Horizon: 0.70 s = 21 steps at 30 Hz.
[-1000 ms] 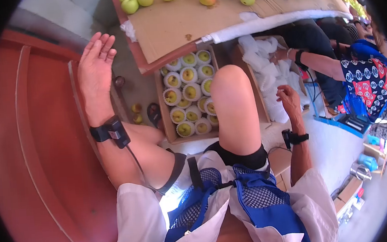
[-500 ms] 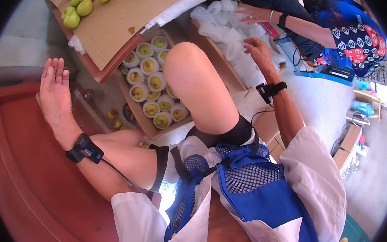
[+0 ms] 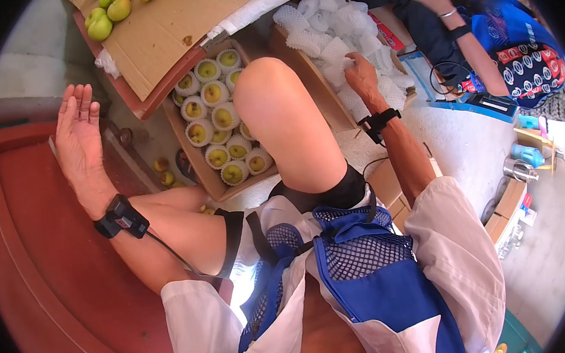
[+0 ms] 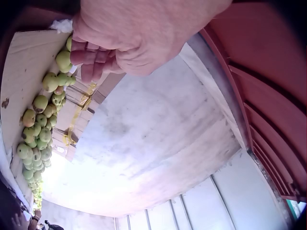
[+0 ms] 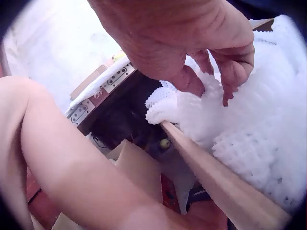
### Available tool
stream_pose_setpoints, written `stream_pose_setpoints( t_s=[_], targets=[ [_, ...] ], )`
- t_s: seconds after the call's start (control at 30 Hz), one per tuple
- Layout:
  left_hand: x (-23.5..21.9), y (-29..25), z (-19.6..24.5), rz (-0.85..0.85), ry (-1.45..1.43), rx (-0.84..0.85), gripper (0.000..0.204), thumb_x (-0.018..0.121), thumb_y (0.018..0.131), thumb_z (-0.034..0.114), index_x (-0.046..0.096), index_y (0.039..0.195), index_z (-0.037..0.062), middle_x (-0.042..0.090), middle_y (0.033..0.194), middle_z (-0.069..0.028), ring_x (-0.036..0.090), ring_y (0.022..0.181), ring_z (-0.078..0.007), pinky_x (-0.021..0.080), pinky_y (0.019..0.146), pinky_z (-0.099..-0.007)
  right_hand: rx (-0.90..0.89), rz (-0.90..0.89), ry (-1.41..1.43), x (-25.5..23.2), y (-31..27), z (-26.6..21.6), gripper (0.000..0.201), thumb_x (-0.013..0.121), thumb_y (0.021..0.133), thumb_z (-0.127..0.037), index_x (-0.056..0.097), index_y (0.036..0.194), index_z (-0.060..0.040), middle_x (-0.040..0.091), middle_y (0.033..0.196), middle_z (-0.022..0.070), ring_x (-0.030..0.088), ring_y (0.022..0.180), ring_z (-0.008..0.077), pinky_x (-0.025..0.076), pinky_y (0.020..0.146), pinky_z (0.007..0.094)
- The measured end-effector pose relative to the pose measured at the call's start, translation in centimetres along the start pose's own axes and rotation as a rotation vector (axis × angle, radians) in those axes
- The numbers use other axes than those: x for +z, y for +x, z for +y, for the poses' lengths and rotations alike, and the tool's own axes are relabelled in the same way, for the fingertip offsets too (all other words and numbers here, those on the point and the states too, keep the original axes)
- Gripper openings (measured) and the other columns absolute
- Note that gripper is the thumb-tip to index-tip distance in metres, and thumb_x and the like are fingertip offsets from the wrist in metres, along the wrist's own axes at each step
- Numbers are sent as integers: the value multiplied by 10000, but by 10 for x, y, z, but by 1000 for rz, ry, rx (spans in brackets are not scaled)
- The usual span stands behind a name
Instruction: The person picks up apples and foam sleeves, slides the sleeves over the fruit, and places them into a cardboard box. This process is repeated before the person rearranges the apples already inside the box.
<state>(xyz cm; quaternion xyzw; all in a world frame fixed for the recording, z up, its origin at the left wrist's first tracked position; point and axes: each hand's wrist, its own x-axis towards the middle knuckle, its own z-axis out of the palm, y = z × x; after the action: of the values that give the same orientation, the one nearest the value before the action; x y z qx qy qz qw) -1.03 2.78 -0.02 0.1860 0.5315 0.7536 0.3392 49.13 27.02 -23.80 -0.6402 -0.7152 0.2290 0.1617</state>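
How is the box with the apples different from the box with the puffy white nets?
The apple box shows apples packed close together, each in a white net, while the net box holds a messy heap of loose foam nets. The right hand touches nets at the net box, but no hand is at the apple box. Both are open, brown cardboard boxes.

Apples (image 3: 98, 25) lie on the desk (image 3: 166, 46). Before it, left of the person's knee (image 3: 276, 97), box 1 (image 3: 216, 188) holds netted apples (image 3: 225, 116); right, box 2 (image 3: 315, 87) holds foam nets (image 3: 334, 36).
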Motion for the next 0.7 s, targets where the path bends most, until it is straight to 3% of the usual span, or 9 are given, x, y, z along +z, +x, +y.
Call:
stream_pose_setpoints(
  t_s=[0.13,0.23,0.33,0.43,0.53,0.7],
  targets=[
    [2,-1,0,12,20,4,345,627,981,74,567,1297,-50,644,1214,-141,614,1195,-247,500,935,-342,-16,38,110,-11,8,4,365,565,861,-136,681,1199,-62,738,971,156,702,915,291,528,848,355],
    [9,-4,-1,-1,19,2,345,624,982,72,567,1299,-50,643,1217,-140,617,1186,-242,499,931,-337,-42,-31,481,-19,10,4,329,540,885,-115,685,1171,-39,736,952,79,691,858,192,525,783,314],
    [18,-8,-3,-62,15,-26,337,623,983,70,572,1298,-40,648,1212,-132,624,1166,-234,498,926,-331,132,-192,768,-39,1,-15,311,522,908,-74,689,1168,-43,713,924,13,643,816,100,503,743,245],
    [27,-11,-6,-108,12,-44,331,618,988,74,573,1296,-37,659,1188,-124,631,1146,-228,498,914,-325,76,-319,935,-45,-2,-16,313,508,972,-42,654,1247,-21,722,1063,43,678,907,145,522,766,275],
    [39,-13,-13,-150,31,-67,316,612,991,81,583,1286,-25,669,1166,-118,636,1130,-221,496,890,-310,144,-365,1261,-51,-7,-36,328,508,996,-28,614,1306,-4,698,1201,92,684,1009,167,539,821,287],
    [72,-21,-31,-360,116,-72,251,617,993,138,642,1204,5,695,1101,-89,675,1046,-196,497,837,-278,36,-439,1478,-72,-5,-80,342,505,1013,-26,583,1345,-3,653,1312,132,657,1158,225,534,967,345]
  ],
)
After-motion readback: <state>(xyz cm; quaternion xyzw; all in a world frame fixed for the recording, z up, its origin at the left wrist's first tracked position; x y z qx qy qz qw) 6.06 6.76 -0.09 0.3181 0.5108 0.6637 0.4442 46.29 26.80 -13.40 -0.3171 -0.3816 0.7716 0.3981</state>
